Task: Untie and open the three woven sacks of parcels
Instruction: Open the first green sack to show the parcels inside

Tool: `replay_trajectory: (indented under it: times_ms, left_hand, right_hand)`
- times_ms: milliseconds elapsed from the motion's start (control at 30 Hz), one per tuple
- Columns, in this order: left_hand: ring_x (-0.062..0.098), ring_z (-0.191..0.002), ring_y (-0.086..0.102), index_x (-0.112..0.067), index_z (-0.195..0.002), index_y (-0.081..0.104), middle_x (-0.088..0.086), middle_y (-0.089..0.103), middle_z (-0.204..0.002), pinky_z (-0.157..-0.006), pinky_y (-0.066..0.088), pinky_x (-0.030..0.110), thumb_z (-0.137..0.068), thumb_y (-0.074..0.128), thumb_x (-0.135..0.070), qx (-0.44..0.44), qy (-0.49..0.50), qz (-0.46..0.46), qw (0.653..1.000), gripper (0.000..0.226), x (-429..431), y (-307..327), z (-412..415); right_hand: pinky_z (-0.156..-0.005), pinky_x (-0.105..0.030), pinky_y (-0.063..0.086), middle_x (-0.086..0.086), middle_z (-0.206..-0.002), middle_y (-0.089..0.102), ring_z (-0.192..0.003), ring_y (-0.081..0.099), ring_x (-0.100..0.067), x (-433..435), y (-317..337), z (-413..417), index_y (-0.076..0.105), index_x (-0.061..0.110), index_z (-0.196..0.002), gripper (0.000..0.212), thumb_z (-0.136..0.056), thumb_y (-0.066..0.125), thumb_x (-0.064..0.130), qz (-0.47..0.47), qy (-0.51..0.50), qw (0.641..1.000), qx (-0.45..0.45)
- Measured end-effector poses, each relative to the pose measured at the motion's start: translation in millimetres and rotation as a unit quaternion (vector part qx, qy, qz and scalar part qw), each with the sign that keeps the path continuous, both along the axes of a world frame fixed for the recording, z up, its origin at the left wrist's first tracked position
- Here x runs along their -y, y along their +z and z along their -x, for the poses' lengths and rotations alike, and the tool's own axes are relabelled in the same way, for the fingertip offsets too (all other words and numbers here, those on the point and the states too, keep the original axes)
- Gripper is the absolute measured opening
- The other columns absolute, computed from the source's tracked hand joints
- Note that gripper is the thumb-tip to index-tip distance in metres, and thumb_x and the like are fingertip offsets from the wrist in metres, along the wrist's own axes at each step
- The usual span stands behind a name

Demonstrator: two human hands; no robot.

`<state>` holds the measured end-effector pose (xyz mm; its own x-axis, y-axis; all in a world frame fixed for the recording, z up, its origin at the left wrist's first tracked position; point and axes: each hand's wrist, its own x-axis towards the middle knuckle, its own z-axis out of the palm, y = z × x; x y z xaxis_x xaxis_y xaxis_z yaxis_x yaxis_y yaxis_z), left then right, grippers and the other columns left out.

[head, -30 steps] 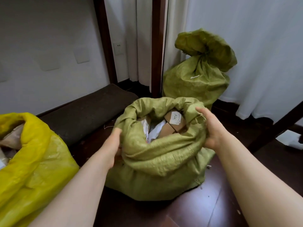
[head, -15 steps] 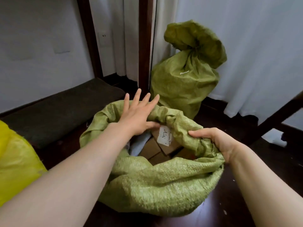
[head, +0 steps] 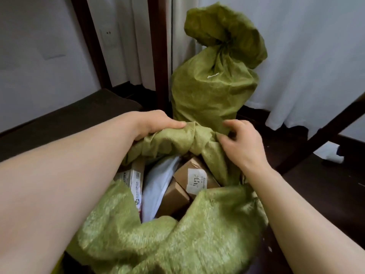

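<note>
While your left hand (head: 156, 123) is clutching the far rim of the open sack (head: 207, 234), your right hand (head: 241, 143) is pinching that rim alongside.

White wall (head: 39, 56) left, white curtains (head: 306, 66), dark wood posts (head: 161, 56), dark wood floor (head: 316, 184), wall socket (head: 107, 33).

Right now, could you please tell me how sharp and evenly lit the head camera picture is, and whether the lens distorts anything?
Head view: soft, even light, no glare or hard shadows; the near rim of the open green woven sack is blurred, the tied green woven sack behind sharper; the wide lens swells the left forearm and leans the dark wooden post.
</note>
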<state>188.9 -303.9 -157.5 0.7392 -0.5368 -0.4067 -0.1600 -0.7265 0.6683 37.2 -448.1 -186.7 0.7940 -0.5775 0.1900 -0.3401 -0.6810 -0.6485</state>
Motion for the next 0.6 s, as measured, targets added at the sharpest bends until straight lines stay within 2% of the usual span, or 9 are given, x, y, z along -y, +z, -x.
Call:
replay_trajectory:
  times_ms: [100, 167, 233, 300, 367, 433, 467, 533, 600]
  left_hand:
    - [0.022, -0.068, 0.066, -0.008, -0.094, 0.067, 0.009, 0.071, -0.072, -0.064, 0.053, 0.028, -0.084, 0.063, -0.042, -0.149, 0.062, 0.015, 0.987, 0.036, -7.8, 5.2, -3.1]
    - [0.024, -0.070, 0.066, -0.006, -0.106, 0.064, 0.011, 0.070, -0.079, -0.063, 0.053, 0.029, -0.084, 0.063, -0.045, -0.157, 0.075, -0.005, 0.985, 0.044, -9.2, 5.4, -1.5]
    - [0.024, -0.082, 0.063, -0.009, -0.107, 0.062, 0.010, 0.066, -0.095, -0.068, 0.050, 0.030, -0.084, 0.059, -0.052, -0.024, 0.079, -0.010, 0.996, 0.048, -4.8, 3.2, 0.4]
    - [0.022, -0.094, 0.057, -0.018, -0.101, 0.059, 0.006, 0.061, -0.104, -0.083, 0.043, 0.032, -0.088, 0.043, -0.062, 0.170, 0.031, -0.013, 0.985, 0.048, -3.0, 5.2, 8.5]
    - [0.023, -0.124, 0.045, -0.024, -0.117, 0.057, 0.007, 0.053, -0.129, -0.110, 0.023, 0.046, -0.082, 0.027, -0.076, 0.317, -0.044, -0.074, 0.944, 0.070, -10.4, 8.5, 21.4]
    - [0.026, -0.145, 0.009, -0.025, -0.146, 0.027, 0.008, 0.019, -0.156, -0.113, -0.005, 0.054, -0.067, 0.027, -0.088, 0.365, -0.060, -0.203, 0.907, 0.101, -29.3, 7.7, 31.9]
    - [0.028, -0.146, 0.000, -0.023, -0.150, 0.013, 0.010, 0.007, -0.158, -0.113, -0.007, 0.055, -0.061, 0.031, -0.091, 0.348, -0.044, -0.258, 0.900, 0.113, -39.9, 4.5, 36.1]
    - [0.034, -0.144, 0.009, -0.023, -0.150, 0.007, 0.016, 0.012, -0.156, -0.113, 0.007, 0.056, -0.062, 0.041, -0.087, 0.282, -0.004, -0.303, 0.910, 0.114, -62.2, -5.8, 44.1]
    - [0.032, -0.130, 0.040, -0.021, -0.144, 0.032, 0.014, 0.043, -0.140, -0.104, 0.035, 0.048, -0.076, 0.051, -0.071, 0.235, 0.023, -0.226, 0.945, 0.087, -80.9, -21.7, 39.3]
  right_hand:
    - [-0.102, -0.029, 0.039, 0.002, -0.134, 0.054, -0.126, 0.048, -0.017, -24.1, 2.8, -10.3, 0.051, 0.016, -0.134, 0.066, -0.083, 0.058, 0.056, -0.143, 0.104, 0.982, -0.062]
    - [-0.083, -0.032, 0.048, -0.001, -0.100, 0.067, -0.102, 0.061, -0.022, -31.9, -11.0, -14.1, 0.066, 0.012, -0.102, 0.037, -0.087, 0.058, 0.045, -0.085, 0.097, 0.989, -0.070]
    - [-0.073, -0.042, 0.050, -0.011, -0.077, 0.065, -0.085, 0.063, -0.033, -28.6, -20.0, -19.3, 0.064, -0.001, -0.081, 0.035, -0.090, 0.057, 0.032, -0.130, 0.020, 0.991, -0.010]
    - [-0.081, -0.048, 0.052, -0.018, -0.083, 0.067, -0.092, 0.065, -0.039, -22.0, -24.7, -24.7, 0.062, -0.010, -0.086, 0.036, -0.089, 0.059, 0.026, -0.295, -0.062, 0.953, 0.042]
    - [-0.085, -0.049, 0.053, -0.021, -0.091, 0.067, -0.094, 0.066, -0.039, -13.3, -26.4, -28.2, 0.062, -0.006, -0.080, 0.029, -0.088, 0.061, 0.022, -0.407, -0.101, 0.906, 0.055]
    - [-0.087, -0.047, 0.054, -0.022, -0.095, 0.066, -0.089, 0.066, -0.035, -6.7, -28.3, -29.9, 0.062, 0.000, -0.082, 0.023, -0.088, 0.063, 0.022, -0.446, -0.115, 0.887, 0.044]
    - [-0.087, -0.046, 0.053, -0.020, -0.097, 0.066, -0.089, 0.066, -0.033, -3.2, -30.0, -31.2, 0.062, 0.001, -0.088, 0.022, -0.088, 0.064, 0.023, -0.457, -0.121, 0.880, 0.042]
    - [-0.086, -0.047, 0.053, -0.018, -0.101, 0.067, -0.091, 0.066, -0.034, 4.8, -34.7, -33.9, 0.060, 0.000, -0.106, 0.033, -0.086, 0.065, 0.027, -0.477, -0.137, 0.867, 0.034]
    - [-0.084, -0.048, 0.054, -0.018, -0.104, 0.067, -0.090, 0.067, -0.034, 11.2, -41.8, -36.2, 0.058, 0.002, -0.115, 0.046, -0.083, 0.067, 0.032, -0.510, -0.135, 0.850, 0.007]
